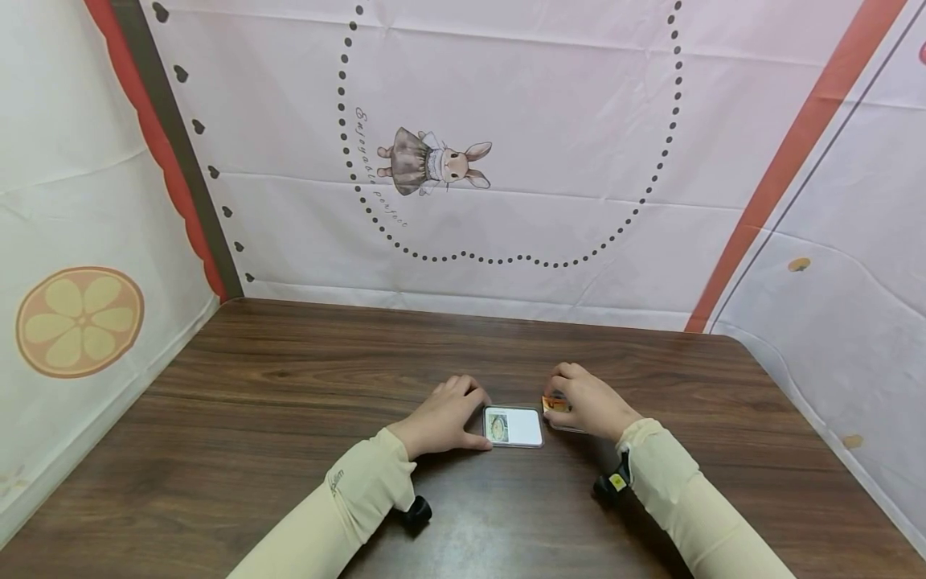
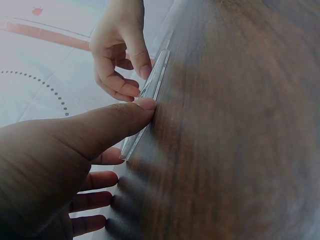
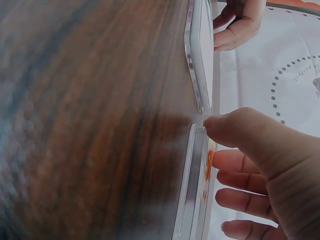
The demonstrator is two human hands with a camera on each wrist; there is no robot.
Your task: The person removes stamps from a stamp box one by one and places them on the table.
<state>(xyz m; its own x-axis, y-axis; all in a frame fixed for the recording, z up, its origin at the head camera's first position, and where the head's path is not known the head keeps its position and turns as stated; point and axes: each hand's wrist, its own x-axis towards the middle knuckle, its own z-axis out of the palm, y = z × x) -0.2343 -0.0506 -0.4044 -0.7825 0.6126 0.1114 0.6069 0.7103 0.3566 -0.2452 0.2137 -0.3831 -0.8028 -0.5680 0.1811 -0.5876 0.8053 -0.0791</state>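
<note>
A flat rectangular clear-edged case with a white face and a small round picture at its left end lies on the table. My left hand holds that end, thumb on the near edge and index finger at the far edge; the other fingers spread beyond it in the left wrist view. Just right of it lies a second flat clear case with an orange print, mostly covered by my right hand. In the right wrist view, the thumb is at one end of this case and the fingertips are along its far side.
The dark wood-grain table extends around both hands. A pale cloth with a rabbit print and dotted outline hangs behind it, and cloth sides stand left and right. Each wrist carries a small black device.
</note>
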